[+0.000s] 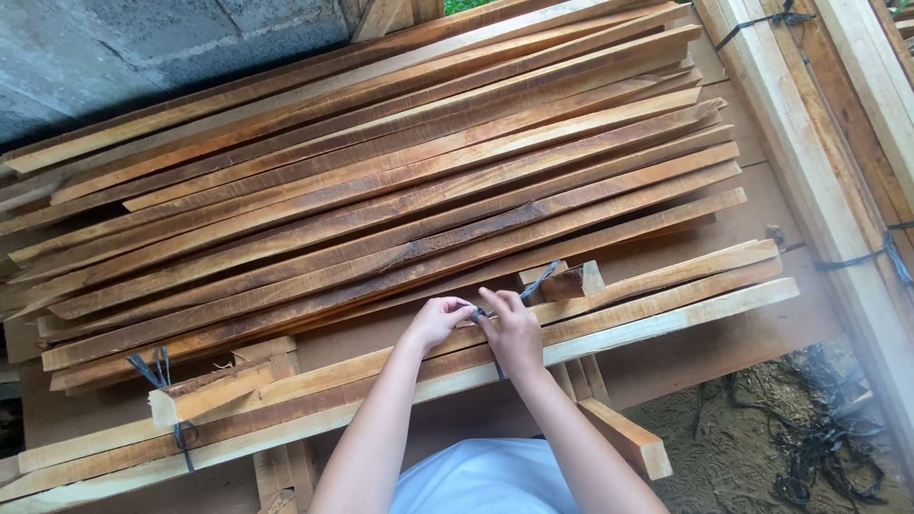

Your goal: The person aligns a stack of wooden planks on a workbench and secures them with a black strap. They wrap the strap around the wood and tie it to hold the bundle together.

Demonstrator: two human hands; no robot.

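Observation:
A bundle of long pale wooden slats [666,303] lies across the near side of a brown board surface [724,347]. A thin dark strap [543,278] wraps around the bundle's middle. My left hand [436,321] and my right hand [515,335] meet on top of the bundle, both pinching the strap, its loose end trailing up to the right. A short wood block [574,283] rests on the bundle just beyond my right hand. A second dark strap [160,367] is tied round the bundle's left end, beside another short block [214,385].
A large stack of brown slats [381,181] fills the surface beyond the bundle. Long pale beams [824,181] bound with black straps run down the right side. Black strap scraps [828,447] lie on sandy ground at the lower right. A grey concrete wall [133,57] stands at the upper left.

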